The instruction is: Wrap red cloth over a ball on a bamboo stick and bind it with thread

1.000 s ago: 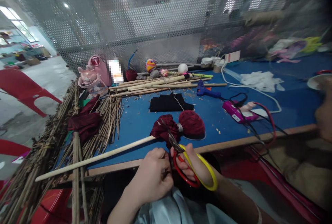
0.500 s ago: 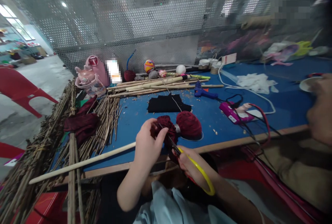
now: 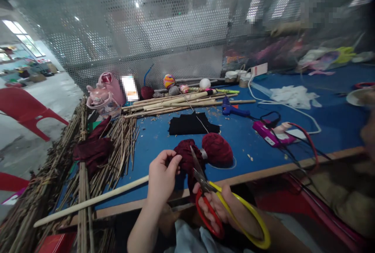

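One dark-red cloth (image 3: 185, 152) lies bunched on the desk (image 3: 155, 131) just right of the nearer left hand (image 3: 161, 175), whose grip pinches its edge. The right hand (image 3: 221, 206), grip clamped round the scissors (image 3: 207, 185), points parted blades forward-left over it.

Spotting a perforated metal screen (image 3: 164, 30) at twelve o'clock! Catching a multicoloured ball (image 3: 169, 81) at eleven, a bright window (image 3: 22, 36) at ten, a red chair (image 3: 22, 106) at nine... and, over at three, a magenta power strip (image 3: 263, 130)!
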Demonstrator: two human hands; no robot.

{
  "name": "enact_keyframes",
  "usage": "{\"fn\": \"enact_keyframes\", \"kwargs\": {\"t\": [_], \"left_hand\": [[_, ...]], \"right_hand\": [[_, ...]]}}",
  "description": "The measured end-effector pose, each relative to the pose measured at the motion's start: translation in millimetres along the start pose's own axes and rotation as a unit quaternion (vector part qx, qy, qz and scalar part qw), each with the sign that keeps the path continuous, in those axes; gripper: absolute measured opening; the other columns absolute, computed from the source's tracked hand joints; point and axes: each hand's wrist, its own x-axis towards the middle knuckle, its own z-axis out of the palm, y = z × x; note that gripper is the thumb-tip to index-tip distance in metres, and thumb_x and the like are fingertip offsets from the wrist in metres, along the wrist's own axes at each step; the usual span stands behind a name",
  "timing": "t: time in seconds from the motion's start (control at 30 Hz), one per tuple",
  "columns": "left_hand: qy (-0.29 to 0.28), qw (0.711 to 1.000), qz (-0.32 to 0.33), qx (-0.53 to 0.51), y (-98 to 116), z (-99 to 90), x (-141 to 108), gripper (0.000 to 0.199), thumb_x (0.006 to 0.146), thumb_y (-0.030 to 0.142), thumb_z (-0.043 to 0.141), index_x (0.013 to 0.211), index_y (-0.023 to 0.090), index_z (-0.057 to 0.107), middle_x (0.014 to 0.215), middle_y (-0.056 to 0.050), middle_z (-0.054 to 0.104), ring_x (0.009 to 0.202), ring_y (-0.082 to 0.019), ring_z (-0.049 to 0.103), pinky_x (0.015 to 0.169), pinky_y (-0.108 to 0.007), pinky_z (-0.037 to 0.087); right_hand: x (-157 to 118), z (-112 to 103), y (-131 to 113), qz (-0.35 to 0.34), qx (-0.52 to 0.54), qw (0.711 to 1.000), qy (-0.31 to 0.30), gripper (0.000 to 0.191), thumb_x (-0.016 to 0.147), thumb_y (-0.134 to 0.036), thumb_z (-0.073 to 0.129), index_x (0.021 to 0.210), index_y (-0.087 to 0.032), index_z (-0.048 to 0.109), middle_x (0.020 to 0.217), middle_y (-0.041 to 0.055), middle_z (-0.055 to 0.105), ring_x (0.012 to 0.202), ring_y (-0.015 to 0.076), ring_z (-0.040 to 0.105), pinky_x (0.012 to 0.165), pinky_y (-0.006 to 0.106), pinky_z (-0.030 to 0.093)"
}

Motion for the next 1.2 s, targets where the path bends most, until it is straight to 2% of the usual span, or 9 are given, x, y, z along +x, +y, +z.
{"fn": "enact_keyframes", "kwargs": {"t": [0.13,0.23,0.4,0.5,0.6,0.7,0.77,0.97,1.2], "left_hand": [[-0.023,0.999,0.008,-0.033,-0.3,-3.7,-0.5,0.018,0.076,0.034,0.058,0.082,0.017,0.055,0.064,0.003,0.053,0.056,-0.009,0.05,0.054,-0.02,0.045],[-0.003,0.998,0.051,-0.035,-0.5,-4.6,-4.1,0.016,0.08,0.033,0.054,0.084,0.018,0.054,0.069,0.002,0.054,0.061,-0.01,0.05,0.059,-0.02,0.043],[0.022,0.981,0.15,0.119,4.9,-0.7,-7.6,0.022,0.078,0.031,0.057,0.097,0.019,0.056,0.091,-0.004,0.059,0.082,-0.016,0.055,0.074,-0.027,0.043],[0.0,0.964,0.172,0.203,7.9,0.6,-6.4,0.022,0.077,0.031,0.058,0.095,0.019,0.057,0.09,-0.005,0.061,0.082,-0.018,0.056,0.074,-0.03,0.042],[-0.036,0.951,0.174,0.254,7.5,0.0,-4.3,0.013,0.08,0.029,0.052,0.085,0.018,0.057,0.082,-0.005,0.061,0.078,-0.019,0.055,0.072,-0.031,0.042],[-0.06,0.937,0.199,0.281,5.5,-2.0,-2.9,0.01,0.08,0.024,0.052,0.086,0.018,0.057,0.084,-0.006,0.061,0.081,-0.02,0.054,0.074,-0.033,0.041],[-0.066,0.936,0.207,0.277,4.4,-3.9,-2.9,0.008,0.079,0.023,0.053,0.084,0.019,0.058,0.083,-0.005,0.061,0.082,-0.02,0.054,0.074,-0.032,0.04],[-0.08,0.966,0.168,0.177,2.0,-11.5,-6.6,0.009,0.081,0.024,0.053,0.078,0.019,0.059,0.077,-0.002,0.063,0.074,-0.015,0.055,0.069,-0.025,0.04],[-0.1,0.972,0.158,0.14,-0.5,-15.7,-9.9,0.01,0.08,0.023,0.054,0.073,0.018,0.058,0.074,-0.001,0.063,0.07,-0.013,0.055,0.067,-0.022,0.04]], "right_hand": [[1.0,2.4,-6.8,0.008,-0.014,1.0,0.015,0.079,0.05,-0.085,0.046,0.096,-0.021,0.049,0.063,-0.0015,0.055,0.036,0.006,0.049,0.033,0.015,0.04],[0.1,9.1,-13.0,-0.002,-0.009,0.999,0.054,0.078,0.052,-0.084,0.047,0.098,-0.02,0.049,0.063,-0.0007,0.057,0.037,0.0063,0.05,0.033,0.015,0.04],[0.2,12.9,-12.8,0.021,-0.027,0.997,0.064,0.078,0.05,-0.086,0.043,0.088,-0.018,0.051,0.057,-0.0017,0.055,0.032,0.0052,0.046,0.031,0.014,0.037],[-1.7,16.0,-14.8,0.039,-0.078,0.995,0.048,0.08,0.055,-0.088,0.029,0.076,-0.015,0.053,0.05,-0.0006,0.052,0.032,0.0043,0.043,0.032,0.014,0.035],[-4.1,22.2,-21.6,0.018,-0.088,0.994,0.065,0.078,0.06,-0.086,0.029,0.084,-0.016,0.052,0.059,-0.0007,0.053,0.036,0.0044,0.045,0.035,0.015,0.037],[-5.3,26.5,-28.4,0.007,-0.077,0.994,0.08,0.077,0.06,-0.085,0.033,0.095,-0.018,0.048,0.062,-0.0028,0.05,0.034,0.0034,0.04,0.033,0.016,0.035],[-5.6,26.9,-31.4,0.013,-0.075,0.994,0.074,0.08,0.058,-0.086,0.033,0.096,-0.017,0.047,0.057,-0.0047,0.046,0.033,0.003,0.036,0.032,0.016,0.032],[-7.7,22.6,-36.5,0.019,-0.099,0.993,0.064,0.08,0.056,-0.087,0.034,0.095,-0.018,0.046,0.057,-0.0062,0.041,0.036,0.0022,0.032,0.034,0.015,0.03],[-4.8,16.8,-31.0,0.014,-0.118,0.991,0.07,0.077,0.061,-0.085,0.03,0.093,-0.017,0.046,0.057,-0.0071,0.038,0.034,0.0011,0.026,0.03,0.013,0.025]]}}
